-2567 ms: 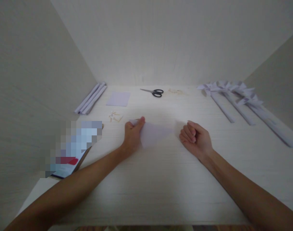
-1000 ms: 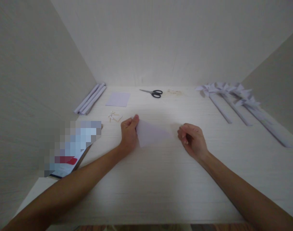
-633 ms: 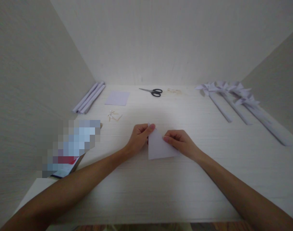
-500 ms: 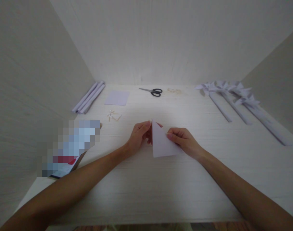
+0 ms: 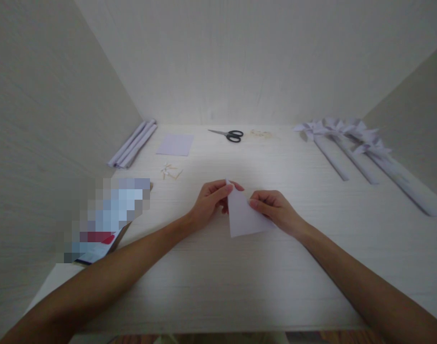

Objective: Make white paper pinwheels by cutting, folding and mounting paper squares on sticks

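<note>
A white sheet of paper (image 5: pixel 242 217), folded into a triangle, is held between both hands over the middle of the table. My left hand (image 5: pixel 213 198) pinches its upper corner, the thumb on the near face and the fingers behind. On the folded slanting edge at the right, my right hand (image 5: pixel 270 205) grips the paper between thumb and curled fingers. The triangle's lower corner points down toward me. Parts of the left fingers are hidden behind the paper.
Scissors (image 5: pixel 227 135) lie at the back, beside small pale bits (image 5: pixel 260 134). Square paper (image 5: pixel 175 144), short cotton-tipped sticks (image 5: pixel 170 170) and rolled paper tubes (image 5: pixel 132 144) are on the left. A blurred phone-like device (image 5: pixel 103 239) rests near my left forearm. Several paper pinwheels (image 5: pixel 333 131) lie right.
My left thumb has slid over the upper corner onto the paper's near face. The paper has tilted slightly, its lower corner shifting a little right and down.
</note>
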{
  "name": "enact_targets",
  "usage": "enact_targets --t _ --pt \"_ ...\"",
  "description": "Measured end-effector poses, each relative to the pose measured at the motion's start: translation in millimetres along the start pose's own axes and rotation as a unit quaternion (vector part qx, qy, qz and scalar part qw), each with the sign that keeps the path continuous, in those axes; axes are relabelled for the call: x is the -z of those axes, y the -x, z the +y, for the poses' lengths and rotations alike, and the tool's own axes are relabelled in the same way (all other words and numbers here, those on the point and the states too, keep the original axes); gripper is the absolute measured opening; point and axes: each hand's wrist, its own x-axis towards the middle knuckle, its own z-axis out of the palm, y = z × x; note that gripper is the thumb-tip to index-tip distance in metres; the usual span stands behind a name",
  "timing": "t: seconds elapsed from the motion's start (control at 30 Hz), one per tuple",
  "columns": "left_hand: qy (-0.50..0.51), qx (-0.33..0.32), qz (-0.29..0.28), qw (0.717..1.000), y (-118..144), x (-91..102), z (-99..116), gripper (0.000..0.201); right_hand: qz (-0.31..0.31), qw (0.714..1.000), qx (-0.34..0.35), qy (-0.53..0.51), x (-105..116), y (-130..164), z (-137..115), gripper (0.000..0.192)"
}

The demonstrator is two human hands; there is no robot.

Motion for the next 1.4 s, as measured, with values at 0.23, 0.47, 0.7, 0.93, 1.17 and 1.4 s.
enact_targets --t 0.23,0.47,0.7,0.93,1.17,1.4 --pt "0.001 0.001 0.006 1.000 -1.3 -1.2 1.2 0.021 0.003 1.000 0.009 0.030 -1.6 0.8 -1.2 0.031" --pt "-0.012 -0.006 0.024 1.000 -2.1 -3.4 1.6 0.026 0.009 0.997 0.029 0.075 -2.3 1.7 2.9 0.029" --pt "0.041 -0.041 0.115 0.992 -6.1 -3.4 1.5 0.024 0.015 0.977 0.141 0.159 -8.5 6.1 -0.3 0.068" --pt "0.034 -0.049 0.128 0.990 -6.9 -3.6 0.4 0.027 0.039 0.967 0.108 0.227 -10.5 6.6 0.1 0.059" --pt "0.004 -0.054 0.131 0.990 -7.1 -2.5 -0.8 0.032 0.008 0.974 0.095 0.204 -6.7 6.4 1.1 0.056" --pt "0.028 -0.046 0.128 0.990 -7.6 -1.6 -1.8 0.035 -0.007 0.985 0.106 0.135 -5.3 5.9 -1.4 0.038"
